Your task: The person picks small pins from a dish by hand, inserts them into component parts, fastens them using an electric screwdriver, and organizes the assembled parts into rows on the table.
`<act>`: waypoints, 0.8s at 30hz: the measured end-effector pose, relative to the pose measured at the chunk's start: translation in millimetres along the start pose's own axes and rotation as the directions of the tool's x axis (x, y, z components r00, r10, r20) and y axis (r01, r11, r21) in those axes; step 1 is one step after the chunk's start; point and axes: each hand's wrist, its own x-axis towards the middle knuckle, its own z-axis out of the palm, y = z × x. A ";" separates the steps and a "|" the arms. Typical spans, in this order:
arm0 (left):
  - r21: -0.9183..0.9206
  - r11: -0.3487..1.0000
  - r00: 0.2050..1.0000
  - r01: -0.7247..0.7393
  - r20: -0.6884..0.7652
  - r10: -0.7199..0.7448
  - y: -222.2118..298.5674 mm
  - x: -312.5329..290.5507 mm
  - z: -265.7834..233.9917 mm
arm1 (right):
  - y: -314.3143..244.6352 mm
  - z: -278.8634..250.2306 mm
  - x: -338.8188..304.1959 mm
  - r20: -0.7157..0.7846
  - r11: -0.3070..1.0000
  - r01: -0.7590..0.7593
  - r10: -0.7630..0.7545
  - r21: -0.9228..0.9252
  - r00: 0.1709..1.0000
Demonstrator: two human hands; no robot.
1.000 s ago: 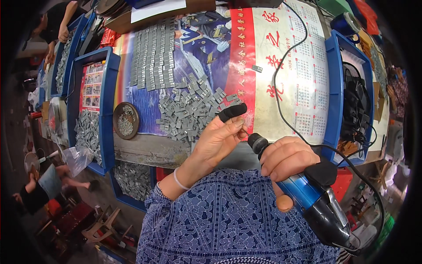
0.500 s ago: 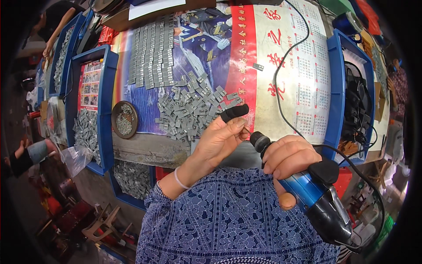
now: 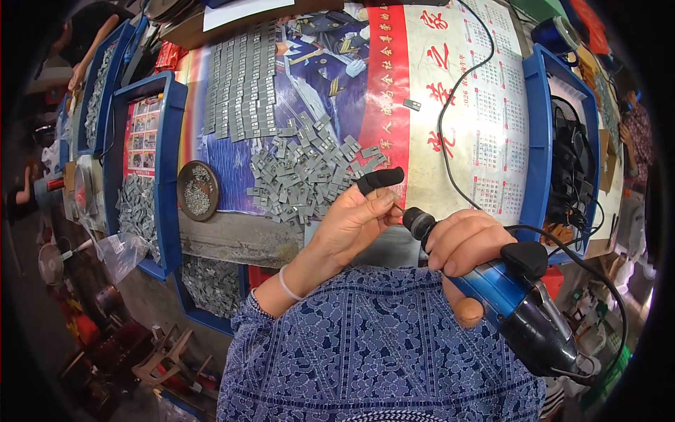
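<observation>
My right hand (image 3: 460,246) is wrapped round a blue and black electric screwdriver (image 3: 524,309), its black chuck (image 3: 418,224) pointing up and left. From the chuck a thin bit reaches to the fingertips of my left hand (image 3: 357,221). Thumb and fingers there are pinched together at the bit's tip; what sits between them is too small to make out. A black finger cover (image 3: 380,180) is on one raised finger of that hand. Just beyond lies a loose heap of small grey rectangular parts (image 3: 299,176). Similar parts stand in neat rows (image 3: 242,81) farther back.
A round brown dish (image 3: 184,200) holds tiny metal pieces, probably screws. Blue bins (image 3: 169,155) with grey parts stand at left; another blue bin (image 3: 538,148) at right holds black items. The black cord (image 3: 443,126) crosses the calendar sheet (image 3: 485,105). One grey part (image 3: 412,105) lies alone there.
The screwdriver in my right hand has shifted slightly right, its rear end swinging outward. My left hand stays almost in place, fingers still pinched at the bit.
</observation>
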 end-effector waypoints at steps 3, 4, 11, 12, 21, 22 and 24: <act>0.006 1.000 1.000 -0.005 0.028 0.005 -3.0 2.2 -6.9 | 0.6 -3.9 -1.9 0.035 1.000 -0.009 0.009 0.013 0.999; 0.018 1.000 1.000 -0.006 0.023 0.006 -4.5 3.3 -10.4 | 0.1 -3.9 -2.0 0.034 1.000 -0.010 0.010 0.014 0.999; 0.046 0.998 0.999 -0.036 -0.009 0.037 -3.5 2.7 -6.4 | 14.1 10.4 -1.1 -0.186 0.992 0.122 -0.128 -0.046 0.974; 0.046 0.998 0.999 -0.035 -0.009 0.036 -3.5 2.7 -6.5 | 14.6 9.7 -0.8 -0.170 0.991 0.128 -0.133 -0.039 0.976; 0.052 0.997 0.999 -0.054 0.008 0.054 -3.4 4.6 -4.7 | 15.9 12.2 -2.0 -0.227 0.992 0.115 -0.123 -0.050 0.966; 0.051 0.997 0.998 -0.063 0.006 0.063 -3.7 4.3 -5.2 | 16.4 13.3 -1.7 -0.227 0.992 0.114 -0.122 -0.050 0.966; 0.050 0.996 0.998 -0.068 0.005 0.068 -4.4 4.5 -5.5 | 16.7 14.1 -1.4 -0.235 0.991 0.126 -0.135 -0.051 0.963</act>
